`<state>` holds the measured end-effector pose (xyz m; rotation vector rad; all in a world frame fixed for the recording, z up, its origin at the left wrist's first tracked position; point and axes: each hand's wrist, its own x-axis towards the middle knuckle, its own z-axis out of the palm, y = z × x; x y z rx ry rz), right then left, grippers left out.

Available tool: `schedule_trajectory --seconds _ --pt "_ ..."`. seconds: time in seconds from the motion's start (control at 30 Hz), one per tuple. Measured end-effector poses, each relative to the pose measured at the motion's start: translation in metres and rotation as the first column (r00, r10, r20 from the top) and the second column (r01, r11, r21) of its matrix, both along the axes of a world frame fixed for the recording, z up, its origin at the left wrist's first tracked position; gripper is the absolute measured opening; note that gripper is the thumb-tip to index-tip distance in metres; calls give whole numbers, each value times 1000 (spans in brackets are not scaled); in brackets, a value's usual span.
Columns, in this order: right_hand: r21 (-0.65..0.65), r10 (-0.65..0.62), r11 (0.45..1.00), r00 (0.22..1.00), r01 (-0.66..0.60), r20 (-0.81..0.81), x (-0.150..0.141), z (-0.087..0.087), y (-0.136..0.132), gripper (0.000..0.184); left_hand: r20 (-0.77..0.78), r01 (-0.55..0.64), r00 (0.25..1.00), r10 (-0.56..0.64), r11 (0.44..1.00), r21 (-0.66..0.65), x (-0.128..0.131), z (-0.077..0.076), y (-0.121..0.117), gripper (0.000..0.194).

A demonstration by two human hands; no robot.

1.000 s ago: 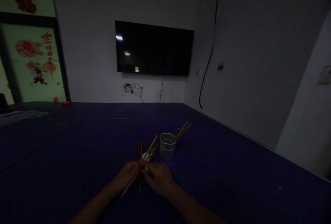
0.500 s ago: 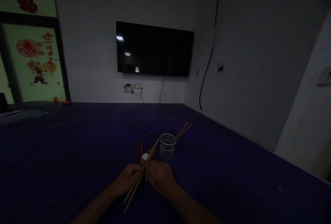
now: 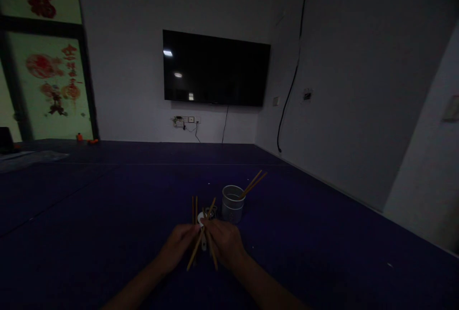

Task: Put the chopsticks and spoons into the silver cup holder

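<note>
My left hand [image 3: 177,245] and my right hand [image 3: 224,242] meet low in the middle over the dark blue surface, both pinched on wooden chopsticks [image 3: 201,238] that cross between them. Two more chopsticks [image 3: 194,208] lie on the surface just beyond my fingers, beside a small white object [image 3: 201,218] I cannot name. A grey metal cup [image 3: 232,203] stands a little further off to the right, with a pair of chopsticks [image 3: 254,183] leaning out of it to the right.
The dark blue surface [image 3: 107,214] stretches far to the left and back. A white wall runs close along the right [image 3: 358,123]. A black wall screen [image 3: 215,69] hangs ahead, and a door with red decorations [image 3: 50,80] is at the far left.
The chopsticks in my hands have turned from one long slant into a crossed pair, and both hands have shifted slightly right and toward the cup.
</note>
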<state>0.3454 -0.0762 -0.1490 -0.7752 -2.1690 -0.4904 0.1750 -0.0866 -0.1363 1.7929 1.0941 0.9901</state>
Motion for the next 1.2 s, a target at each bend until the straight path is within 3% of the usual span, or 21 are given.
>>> schedule_trajectory --seconds 0.07,0.17,0.27,0.5,0.73,1.0,1.2 --pt "-4 11 1000 998 -11 -59 0 3 -2 31 -160 -65 984 82 992 105 -5 -1 5 62" --pt "18 9 1000 993 -7 -116 0 6 -3 31 -443 -83 876 192 964 254 -12 0 10 59" --pt "34 4 999 995 0 -101 1 7 0 31 -556 -92 793 247 952 292 -16 2 12 57" --pt "60 -34 997 988 44 -152 7 12 1 30 -590 -62 768 249 946 319 -15 0 12 55" --pt "53 -90 993 969 104 -230 8 12 1 28 -583 -104 752 307 929 356 -16 -4 13 54" --pt "35 -57 997 978 66 -202 7 22 -6 29 -603 -89 742 292 935 343 -16 -6 14 52" --pt "23 -83 996 973 90 -217 10 16 1 31 -629 -50 731 264 941 336 -16 -8 16 49"
